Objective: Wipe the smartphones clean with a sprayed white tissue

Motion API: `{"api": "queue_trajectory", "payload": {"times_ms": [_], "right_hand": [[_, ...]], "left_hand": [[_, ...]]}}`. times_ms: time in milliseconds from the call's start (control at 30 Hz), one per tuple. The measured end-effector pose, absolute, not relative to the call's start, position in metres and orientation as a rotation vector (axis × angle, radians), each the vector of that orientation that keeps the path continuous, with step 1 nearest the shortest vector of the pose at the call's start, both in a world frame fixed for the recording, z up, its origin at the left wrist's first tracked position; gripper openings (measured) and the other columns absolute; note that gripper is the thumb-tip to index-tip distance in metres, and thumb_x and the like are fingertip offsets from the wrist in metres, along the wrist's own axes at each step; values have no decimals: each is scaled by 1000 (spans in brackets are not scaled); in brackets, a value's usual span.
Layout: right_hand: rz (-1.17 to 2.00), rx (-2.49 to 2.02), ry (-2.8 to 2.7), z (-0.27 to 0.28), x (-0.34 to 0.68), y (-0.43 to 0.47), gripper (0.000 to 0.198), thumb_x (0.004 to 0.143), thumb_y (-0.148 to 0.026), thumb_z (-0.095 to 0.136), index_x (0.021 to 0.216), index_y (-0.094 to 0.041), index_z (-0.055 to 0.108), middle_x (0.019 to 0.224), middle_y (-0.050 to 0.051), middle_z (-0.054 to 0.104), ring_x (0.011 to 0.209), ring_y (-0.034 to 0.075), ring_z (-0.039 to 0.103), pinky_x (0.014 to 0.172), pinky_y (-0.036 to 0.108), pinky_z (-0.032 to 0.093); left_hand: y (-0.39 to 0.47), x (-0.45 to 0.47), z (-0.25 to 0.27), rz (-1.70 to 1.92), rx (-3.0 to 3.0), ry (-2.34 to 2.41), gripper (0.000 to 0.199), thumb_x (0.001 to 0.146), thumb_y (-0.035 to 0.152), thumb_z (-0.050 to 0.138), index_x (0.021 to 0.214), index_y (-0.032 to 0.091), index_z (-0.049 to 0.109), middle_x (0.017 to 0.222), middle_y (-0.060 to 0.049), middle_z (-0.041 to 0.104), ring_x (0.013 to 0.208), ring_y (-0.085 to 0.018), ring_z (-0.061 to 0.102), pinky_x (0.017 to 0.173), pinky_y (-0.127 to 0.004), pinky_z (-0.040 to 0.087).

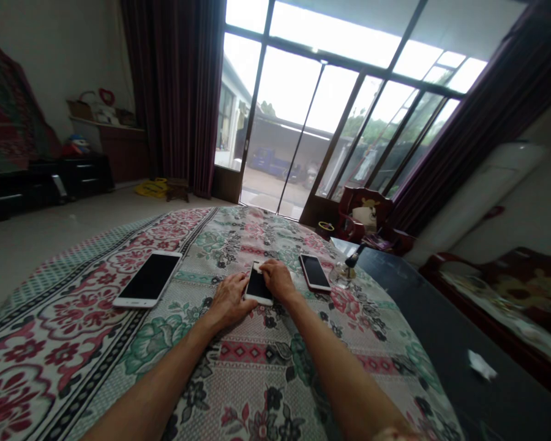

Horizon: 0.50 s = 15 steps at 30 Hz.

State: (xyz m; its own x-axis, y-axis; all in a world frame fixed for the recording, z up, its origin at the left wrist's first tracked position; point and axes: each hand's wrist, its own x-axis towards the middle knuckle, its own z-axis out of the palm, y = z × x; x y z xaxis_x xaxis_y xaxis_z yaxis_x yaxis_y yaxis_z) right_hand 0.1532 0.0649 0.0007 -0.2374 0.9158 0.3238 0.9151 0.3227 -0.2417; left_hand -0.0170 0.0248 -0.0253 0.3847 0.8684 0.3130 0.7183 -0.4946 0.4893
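Note:
A white-framed smartphone (259, 289) with a dark screen lies on the flowered tablecloth (257, 380) in front of me. My left hand (231, 299) grips its left edge, thumb along the bottom corner. On the upper part of the screen, my right hand (278, 280) presses bent fingers on a small white piece that looks like tissue (257, 266), mostly hidden under the fingertips. To the left lies a larger white phone (149, 278), screen up. Right of my hands is another phone (315, 272) with a pale frame, and beside it a small clear glass container (343, 275) with a dark top.
A dark low table (441, 331) stands to the right, with a crumpled white tissue (482, 365) on it. Beyond are a carved wooden chair (365, 214), a sofa (532, 300) and glass doors (284, 135) between dark curtains. A yellow item (151, 187) lies on the floor.

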Motion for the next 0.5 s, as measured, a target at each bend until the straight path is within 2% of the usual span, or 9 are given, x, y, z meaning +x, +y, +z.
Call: {"api": "queue_trajectory", "payload": {"times_ms": [133, 300, 500], "right_hand": [[1, -1466, -2216, -6, 154, 24, 24, 85, -9, 54, 96, -18, 73, 103, 7, 68, 98, 18, 58, 92, 28, 39], [32, -1314, -2275, -7, 156, -16, 21, 87, -11, 54, 94, -19, 72, 100, 6, 67, 94, 17, 57, 89, 28, 40], [31, -1433, -2267, -4, 152, 11, 23, 86, -9, 55, 96, -19, 73, 100, 6, 68, 94, 17, 59, 90, 27, 40]], "left_hand": [[25, -17, -28, 808, 2351, 1405, 43, 72, 32, 65, 113, 20, 64, 127, -10, 58, 119, -29, 48, 101, -41, 37], [24, -16, -30, 841, 2355, 1410, 43, 73, 34, 65, 113, 18, 64, 123, -11, 59, 116, -30, 50, 99, -40, 38], [24, -16, -28, 824, 2351, 1420, 44, 72, 32, 64, 114, 17, 64, 123, -11, 59, 117, -29, 50, 100, -39, 37]]}}
